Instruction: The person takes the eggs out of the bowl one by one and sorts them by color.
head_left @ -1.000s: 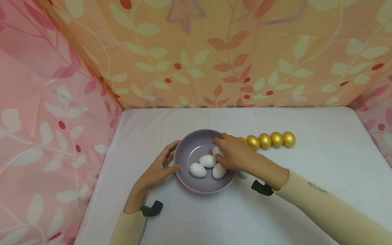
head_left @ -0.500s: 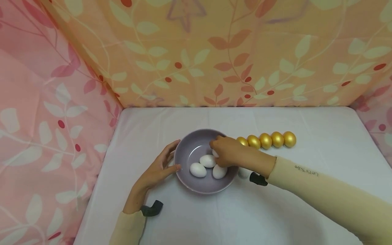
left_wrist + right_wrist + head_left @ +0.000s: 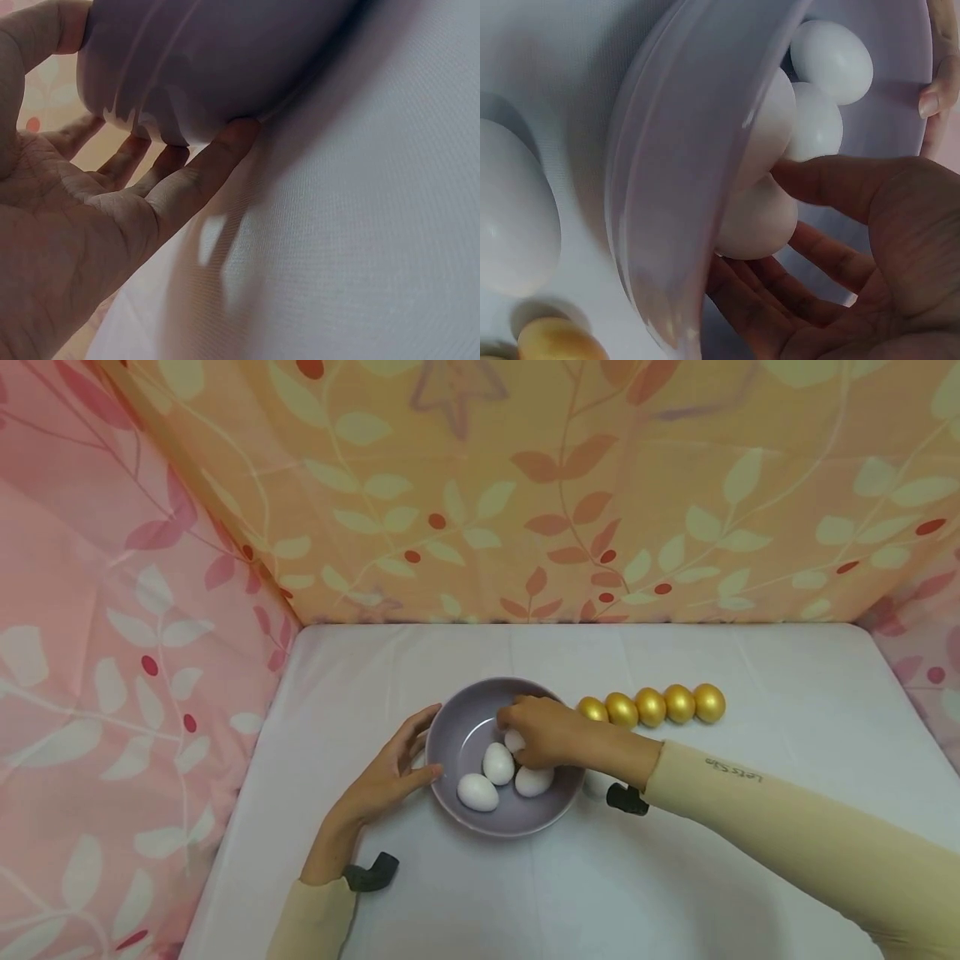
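Observation:
A purple bowl [image 3: 457, 727] stands on the white-covered table with several white eggs in it. My left hand [image 3: 386, 772] holds the bowl's left side, thumb at the rim and fingers spread under the outer wall [image 3: 172, 75]. Inside the bowl, on the right, my right hand [image 3: 547, 731] grips a white egg [image 3: 761, 221] between thumb and fingers. Other white eggs lie loose beside it, one egg [image 3: 498, 763] near the middle and one egg [image 3: 477, 792] toward the front left. My right hand partly hides the held egg in the head view.
A row of several golden eggs [image 3: 650, 707] runs right from behind the right forearm. Another white egg [image 3: 514, 210] lies on the table outside the bowl, mostly hidden from above by the right wrist. Patterned cloth walls [image 3: 465, 485] close off the back and sides.
My right hand has moved left and deeper into the bowl with its egg. The loose eggs have shifted and turned. My left hand stays on the bowl.

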{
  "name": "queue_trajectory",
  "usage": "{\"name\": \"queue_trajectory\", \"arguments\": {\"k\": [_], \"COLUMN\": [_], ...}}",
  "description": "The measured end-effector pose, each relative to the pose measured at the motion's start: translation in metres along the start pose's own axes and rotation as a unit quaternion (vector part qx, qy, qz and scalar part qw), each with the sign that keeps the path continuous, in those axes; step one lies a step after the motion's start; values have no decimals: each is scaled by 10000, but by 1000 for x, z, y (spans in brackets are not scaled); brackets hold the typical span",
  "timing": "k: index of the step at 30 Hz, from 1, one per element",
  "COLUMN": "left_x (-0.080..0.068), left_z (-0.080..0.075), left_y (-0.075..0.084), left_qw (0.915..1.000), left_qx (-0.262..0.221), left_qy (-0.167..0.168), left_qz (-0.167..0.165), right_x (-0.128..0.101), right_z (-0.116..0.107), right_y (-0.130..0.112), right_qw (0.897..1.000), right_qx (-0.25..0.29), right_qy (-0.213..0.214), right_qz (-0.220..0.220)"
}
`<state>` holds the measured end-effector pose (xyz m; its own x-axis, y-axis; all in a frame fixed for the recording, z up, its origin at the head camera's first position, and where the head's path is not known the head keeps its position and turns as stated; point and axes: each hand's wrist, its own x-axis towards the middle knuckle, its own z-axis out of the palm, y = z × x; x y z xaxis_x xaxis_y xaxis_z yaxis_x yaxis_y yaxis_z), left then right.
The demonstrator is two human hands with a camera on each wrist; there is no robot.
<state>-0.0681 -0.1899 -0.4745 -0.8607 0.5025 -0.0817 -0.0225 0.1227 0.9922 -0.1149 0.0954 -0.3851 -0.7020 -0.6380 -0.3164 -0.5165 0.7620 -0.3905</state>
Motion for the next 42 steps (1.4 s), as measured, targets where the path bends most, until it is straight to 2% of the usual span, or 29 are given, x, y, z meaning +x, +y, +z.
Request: {"name": "queue_trajectory", "arguments": {"k": [14, 21, 28, 35, 42], "left_x": [-1, -1, 0, 0, -1], "left_z": [-1, -2, 0, 0, 0], "left_y": [1, 1, 0, 0, -1], "left_qw": [9999, 10000, 9999, 9999, 9999], "left_qx": [-39, -18, -82, -114, -86], "left_qy": [-59, -34, -45, -36, -50], "left_qz": [103, 70, 40, 87, 55], "right_x": [-2, -4, -9, -14, -23], "right_z": [1, 4, 4, 6, 12], "right_y": [3, 5, 5, 8, 14], "right_qw": [10000, 9998, 9992, 9961, 9856], "right_qx": [53, 75, 158, 442, 921], "right_qy": [-20, 175, 360, 747, 1374], "right_qz": [43, -109, -51, -156, -361]}}
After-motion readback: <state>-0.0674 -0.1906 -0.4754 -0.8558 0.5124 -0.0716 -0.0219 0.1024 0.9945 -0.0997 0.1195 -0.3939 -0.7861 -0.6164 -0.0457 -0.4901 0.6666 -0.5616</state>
